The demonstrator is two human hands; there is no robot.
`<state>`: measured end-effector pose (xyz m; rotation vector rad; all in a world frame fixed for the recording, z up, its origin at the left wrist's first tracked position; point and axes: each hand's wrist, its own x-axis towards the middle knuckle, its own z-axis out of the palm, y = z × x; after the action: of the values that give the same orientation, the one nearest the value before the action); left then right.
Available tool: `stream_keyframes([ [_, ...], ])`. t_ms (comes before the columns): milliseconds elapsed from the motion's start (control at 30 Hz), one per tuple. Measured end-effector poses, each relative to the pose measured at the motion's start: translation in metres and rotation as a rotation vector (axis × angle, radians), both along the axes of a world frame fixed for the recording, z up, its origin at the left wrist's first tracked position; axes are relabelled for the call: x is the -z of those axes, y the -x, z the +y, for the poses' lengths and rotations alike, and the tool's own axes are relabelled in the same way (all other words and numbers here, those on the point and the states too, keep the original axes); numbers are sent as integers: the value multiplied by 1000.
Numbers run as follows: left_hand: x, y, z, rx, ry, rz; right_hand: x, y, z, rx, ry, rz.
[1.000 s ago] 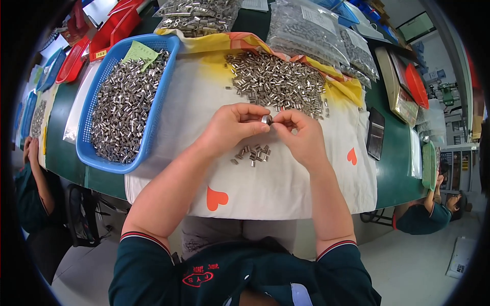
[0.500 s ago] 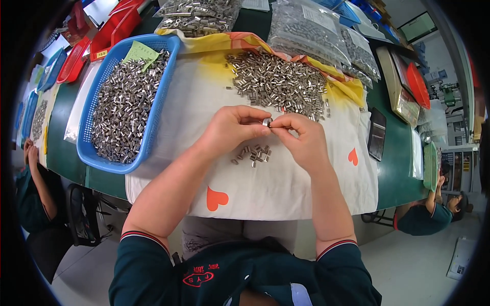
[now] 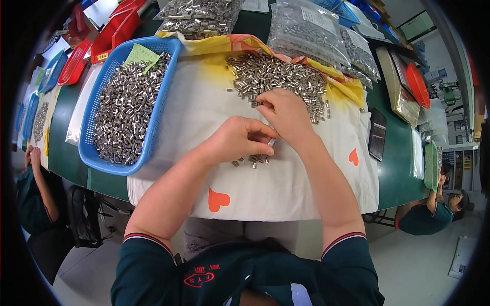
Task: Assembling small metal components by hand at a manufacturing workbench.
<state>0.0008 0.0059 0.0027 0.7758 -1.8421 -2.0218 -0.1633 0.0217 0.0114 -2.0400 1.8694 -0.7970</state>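
White cloth [image 3: 334, 186] tops our green table [image 3: 397, 183], floor [image 3: 408, 265] nearer; left hand [image 3: 236, 136] pinches a metal piece [image 3: 271, 142]; whether the right hand [image 3: 287, 113] grips, we can't tell.

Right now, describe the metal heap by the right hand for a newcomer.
On the white cloth printed with red hearts, look to its yellow far edge. Beside it spreads a heap of silvery metal cylinders. Unlike pieces in the blue plastic basket, these lie loose, far outnumbering the small metal cluster by the left hand.
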Motion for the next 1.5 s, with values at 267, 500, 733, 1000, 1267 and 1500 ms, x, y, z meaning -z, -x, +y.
stream_keyframes([
  [267, 2, 0, -2, 6, -50, 90, 4, -3, 0, -34, 71, 141],
  [500, 3, 1, -7, -200, -348, 256, -19, 3, 46, 85, -202, -789],
  [733, 1, 0, -7, -198, -356, 272, -23, -2, 51, 63, -92, -638],
  [1000, 4, 2, -5, -222, -203, 190, -20, -10, 54, 29, 92, -283],
  [1267, 2, 1, -4, -107, -250, 165, -22, 12, 52, 25, -266, -573],
  [1500, 3, 0, 1, 48, 65, 22, -18, 8, 8, -73, -165, -214],
])
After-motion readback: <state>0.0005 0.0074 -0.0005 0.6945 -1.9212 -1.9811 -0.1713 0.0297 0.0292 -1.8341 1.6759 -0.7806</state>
